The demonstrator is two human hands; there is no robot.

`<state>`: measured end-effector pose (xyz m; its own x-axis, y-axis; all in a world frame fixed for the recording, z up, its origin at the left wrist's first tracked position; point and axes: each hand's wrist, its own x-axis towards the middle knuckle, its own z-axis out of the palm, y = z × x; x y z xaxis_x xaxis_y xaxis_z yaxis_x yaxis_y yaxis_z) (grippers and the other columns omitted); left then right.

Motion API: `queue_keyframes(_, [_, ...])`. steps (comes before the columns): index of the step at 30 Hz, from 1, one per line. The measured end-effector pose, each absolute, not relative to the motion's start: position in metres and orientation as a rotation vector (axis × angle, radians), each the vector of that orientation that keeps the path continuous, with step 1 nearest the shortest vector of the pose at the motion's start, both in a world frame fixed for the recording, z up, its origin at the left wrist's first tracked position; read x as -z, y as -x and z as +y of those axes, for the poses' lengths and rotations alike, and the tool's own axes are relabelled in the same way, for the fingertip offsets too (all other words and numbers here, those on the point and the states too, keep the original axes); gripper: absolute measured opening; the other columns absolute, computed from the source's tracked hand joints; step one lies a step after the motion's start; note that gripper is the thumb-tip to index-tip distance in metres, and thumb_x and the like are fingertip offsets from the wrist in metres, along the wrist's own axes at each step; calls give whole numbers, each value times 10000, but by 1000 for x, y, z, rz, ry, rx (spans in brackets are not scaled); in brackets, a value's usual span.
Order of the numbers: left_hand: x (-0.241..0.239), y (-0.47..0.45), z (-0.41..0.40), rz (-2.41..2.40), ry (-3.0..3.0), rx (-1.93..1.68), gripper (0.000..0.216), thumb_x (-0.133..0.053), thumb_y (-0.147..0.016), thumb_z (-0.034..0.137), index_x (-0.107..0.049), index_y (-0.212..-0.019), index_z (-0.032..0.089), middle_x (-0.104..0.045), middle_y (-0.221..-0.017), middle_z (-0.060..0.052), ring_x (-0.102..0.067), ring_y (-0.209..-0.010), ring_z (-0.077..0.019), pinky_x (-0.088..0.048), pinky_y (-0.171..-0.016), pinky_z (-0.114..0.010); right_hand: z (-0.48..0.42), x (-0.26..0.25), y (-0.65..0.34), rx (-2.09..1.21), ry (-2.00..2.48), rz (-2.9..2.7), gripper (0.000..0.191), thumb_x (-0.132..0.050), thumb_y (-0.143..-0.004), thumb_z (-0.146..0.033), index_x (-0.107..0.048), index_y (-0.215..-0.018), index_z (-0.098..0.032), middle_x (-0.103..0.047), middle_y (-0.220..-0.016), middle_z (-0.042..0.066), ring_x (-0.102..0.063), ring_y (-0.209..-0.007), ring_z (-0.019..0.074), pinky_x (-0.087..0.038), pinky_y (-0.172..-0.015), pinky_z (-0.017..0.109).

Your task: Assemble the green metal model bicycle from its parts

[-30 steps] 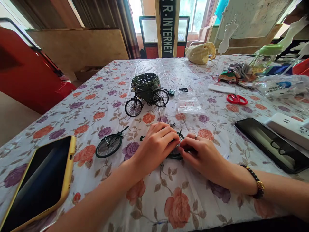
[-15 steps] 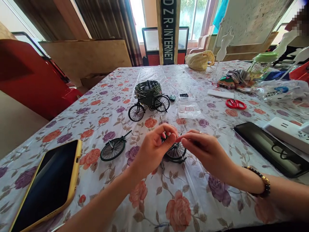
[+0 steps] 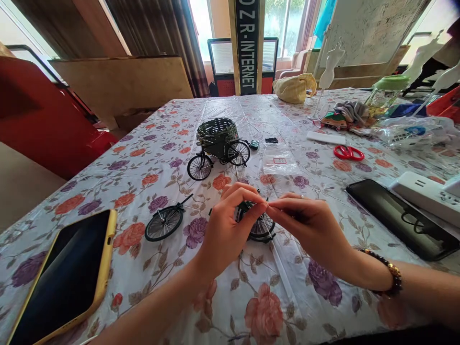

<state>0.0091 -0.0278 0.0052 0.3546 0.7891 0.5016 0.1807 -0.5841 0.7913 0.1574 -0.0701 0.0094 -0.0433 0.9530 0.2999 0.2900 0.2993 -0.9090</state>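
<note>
My left hand (image 3: 230, 215) is closed in a pinch, thumb against the bent index finger, above a toy bicycle's rear section with a spoked wheel (image 3: 263, 227). My right hand (image 3: 311, 223) pinches too, its fingertips meeting the left ones over that wheel. Whatever lies between the fingertips is too small to make out. The left hand hides much of the rear section; a dark green bit shows beside it. To the left, a front wheel with fork (image 3: 164, 223) rests on the cloth. Farther back stands a whole miniature bicycle (image 3: 217, 153) with a dark woven basket (image 3: 217, 132) behind it.
A yellow-cased phone (image 3: 64, 278) lies at left, a black phone (image 3: 398, 215) at right beside a white power strip (image 3: 427, 196). Red-handled scissors (image 3: 348, 153), a clear plastic bag (image 3: 280, 163) and small dark parts (image 3: 254, 144) lie beyond my hands on the flowered tablecloth (image 3: 266, 316).
My right fingers have drawn together into a tighter pinch and now meet the left fingertips. The view has shifted slightly; the loose front wheel and whole bicycle stay put on the cloth.
</note>
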Motion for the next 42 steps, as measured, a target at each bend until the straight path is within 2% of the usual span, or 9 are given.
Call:
queue_keyframes(8, [-5,-6,-26,860,-2059,-1281,23,-593,-747,179,-597,-739,201,-540,-814,-4,-506,-833,-137,-398,-791,-275,-68,-3,-160,-636,1160,-1668,125,-542,-790,-223,-657,-838,-208,-558,-709,-10,-471,-590,77,-360,-505,234])
queue_keyframes(15, [-4,-7,-28,796,-1887,-1287,62,-582,-757,172,-630,-726,199,-547,-801,-11,-509,-803,-133,-403,-769,-268,-69,0,-159,-669,1122,-1612,120,-553,-783,-212,-655,-841,-188,-564,-722,3,-486,-605,82,-376,-505,233])
queue_keyframes(20, [0,-8,-27,706,-1714,-1228,75,-605,-740,156,-652,-735,214,-551,-800,-3,-513,-789,-120,-414,-751,-254,-71,-3,-159,-576,1125,-1614,106,-580,-763,-205,-660,-829,-184,-582,-715,4,-493,-585,79,-373,-491,230])
queue_keyframes(28, [2,-6,-29,772,-1834,-1279,139,-612,-732,148,-676,-798,252,-539,-808,9,-509,-768,-102,-423,-682,-224,-70,-5,-160,-642,1189,-1597,113,-555,-784,-253,-649,-787,-190,-567,-701,-6,-468,-583,74,-352,-492,219])
queue_keyframes(32, [-1,-4,-28,911,-2120,-1302,131,-605,-740,167,-667,-828,242,-575,-805,9,-528,-779,-108,-422,-726,-239,-65,-7,-166,-637,1274,-1658,135,-544,-790,-285,-639,-771,-190,-518,-639,-30,-401,-524,55,-313,-467,209])
queue_keyframes(39, [-11,8,-23,1061,-2393,-1191,46,-606,-740,228,-643,-736,200,-605,-796,-14,-543,-790,-136,-435,-752,-274,-59,-4,-177,-433,1423,-1926,120,-532,-798,-278,-634,-820,-219,-569,-750,-32,-363,-470,38,-308,-484,210])
queue_keyframes(40, [-12,10,-22,1078,-2424,-1138,84,-623,-724,270,-643,-772,204,-608,-833,-20,-540,-835,-149,-431,-782,-287,-58,-4,-178,-375,1464,-1955,114,-538,-793,-276,-628,-835,-220,-574,-749,-32,-378,-480,43,-316,-501,212])
queue_keyframes(42, [-14,15,-20,1085,-2496,-994,322,-667,-650,395,-626,-915,217,-598,-980,-41,-494,-991,-196,-388,-890,-338,-55,-5,-181,-293,1559,-1992,119,-540,-788,-288,-609,-849,-212,-583,-719,-29,-412,-497,57,-323,-521,219])
